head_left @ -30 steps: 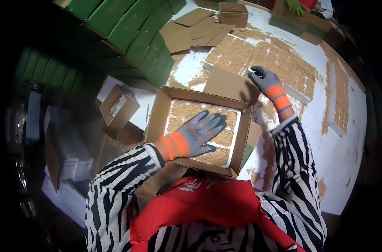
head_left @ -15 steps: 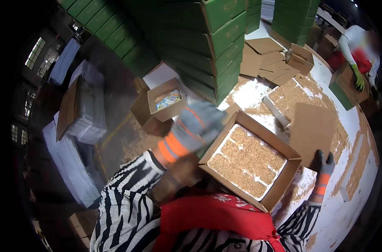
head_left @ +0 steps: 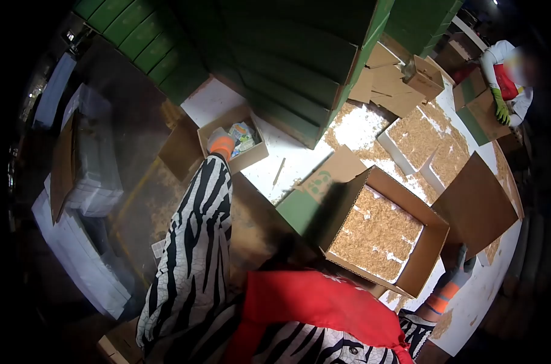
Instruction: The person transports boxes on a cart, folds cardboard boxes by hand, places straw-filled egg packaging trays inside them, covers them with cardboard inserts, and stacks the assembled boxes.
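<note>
My left hand (head_left: 219, 144), in a grey glove with an orange cuff, reaches into a small cardboard box (head_left: 251, 159) beside printed paper packets (head_left: 244, 137). Its fingers are mostly hidden, so their grip does not show. My right hand (head_left: 460, 273), gloved the same way, is closed on the lower edge of a brown cardboard sheet (head_left: 478, 203), which stands tilted. Between the hands sits an open cardboard box (head_left: 430, 252), tilted. It is filled with a white tray covered in brown shredded material (head_left: 378, 233).
Tall stacks of green boxes (head_left: 275, 67) rise at the back. Trays of brown shreds (head_left: 430, 136) and flattened cardboard (head_left: 390, 88) lie on the white table (head_left: 275, 145). A co-worker's gloved hand (head_left: 501, 109) rests on a box at the far right. White-wrapped stacks (head_left: 93, 176) stand left.
My left hand has moved left, away from the filled box and into the small box. My right hand has tilted the cardboard sheet and shifted it right. The view has turned slightly.
</note>
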A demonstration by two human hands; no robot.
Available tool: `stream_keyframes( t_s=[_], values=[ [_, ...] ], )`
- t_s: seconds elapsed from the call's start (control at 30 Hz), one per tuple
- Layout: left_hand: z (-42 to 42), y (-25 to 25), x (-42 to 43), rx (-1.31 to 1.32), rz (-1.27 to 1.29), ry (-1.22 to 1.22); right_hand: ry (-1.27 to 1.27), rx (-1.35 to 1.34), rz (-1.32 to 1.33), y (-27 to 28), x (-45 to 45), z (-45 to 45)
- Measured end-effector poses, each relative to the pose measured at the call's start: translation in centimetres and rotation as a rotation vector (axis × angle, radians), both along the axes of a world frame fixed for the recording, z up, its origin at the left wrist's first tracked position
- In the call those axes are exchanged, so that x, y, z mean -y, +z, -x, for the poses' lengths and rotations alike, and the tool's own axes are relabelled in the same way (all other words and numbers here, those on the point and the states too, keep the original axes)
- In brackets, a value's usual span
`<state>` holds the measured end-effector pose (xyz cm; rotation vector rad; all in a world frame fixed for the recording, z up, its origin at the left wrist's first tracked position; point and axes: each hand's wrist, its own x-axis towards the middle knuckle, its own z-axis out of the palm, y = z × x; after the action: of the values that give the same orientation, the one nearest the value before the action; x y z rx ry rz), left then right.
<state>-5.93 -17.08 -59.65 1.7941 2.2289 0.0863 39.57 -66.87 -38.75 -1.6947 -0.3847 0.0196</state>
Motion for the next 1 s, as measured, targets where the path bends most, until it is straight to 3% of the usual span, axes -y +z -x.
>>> stream_keyframes(
  t_s=[0.13,0.23,0.27,0.37,0.4,0.43,0.47,0.5,0.57,0.6,0.63,0.7,0.73,0.77,0.83,0.9,0.93,1.0],
  values=[
    [0.8,2.6,1.1,0.214,-0.051,-0.009,-0.014,-0.079,-0.068,0.5,-1.2,1.5],
    [2.3,-0.6,-1.4,0.149,-0.025,-0.184,-0.008,-0.049,-0.038,-0.7,-0.8,1.2],
    [0.5,4.4,0.8,0.152,0.071,-0.118,-0.023,-0.013,-0.002,-0.9,-0.7,1.1],
    [1.6,3.8,0.1,0.027,0.004,-0.231,-0.025,-0.004,-0.039,-1.7,-0.7,0.5],
    [-1.1,10.6,4.4,-0.096,-0.13,-0.413,-0.029,0.018,-0.04,-2.2,-0.3,-0.3],
    [-3.7,12.7,6.5,0.054,-0.245,-0.331,-0.058,0.044,-0.032,-2.6,0.9,-1.0],
    [-7.6,18.3,10.7,0.29,-0.207,-0.428,-0.041,0.128,0.002,-3.0,1.6,-1.1],
    [-10.3,17.2,12.9,0.458,-0.602,-0.679,-0.016,0.208,0.046,-2.9,1.7,-0.9],
    [-17.5,24.4,22.3,0.607,-0.789,-1.204,0.055,0.422,0.014,-1.0,0.2,1.4],
    [-19.7,23.2,25.3,0.262,-0.851,-1.346,0.092,0.677,0.173,1.3,-0.5,2.9],
    [-20.8,20.1,27.6,0.131,-0.789,-1.47,0.144,0.925,0.331,3.7,-1.1,4.3],
    [-21.1,18.6,29.2,0.098,-0.537,-1.394,0.337,1.102,0.45,5.7,-1.5,6.3],
    [-20.2,19.4,29.1,0.29,-0.631,-1.273,0.436,1.122,0.534,5.2,-1.6,6.8],
    [-19.5,21.9,28.7,0.465,-0.542,-1.174,0.534,1.133,0.62,4.4,-1.5,7.2],
    [-17.3,20.0,27.8,1.288,-0.088,-0.846,0.795,1.041,0.851,3.6,-1.4,7.7],
    [-16.7,19.4,28.4,1.282,0.022,-0.71,1.151,0.807,1.106,0.3,-2.0,7.0],
    [-16.5,19.2,28.5,1.281,0.07,-0.642,1.188,0.774,1.09,-0.5,-2.2,7.2],
    [-16.5,18.2,28.0,1.077,0.009,-0.907,1.244,0.675,1.086,-0.7,-2.0,6.5]
  ],
)
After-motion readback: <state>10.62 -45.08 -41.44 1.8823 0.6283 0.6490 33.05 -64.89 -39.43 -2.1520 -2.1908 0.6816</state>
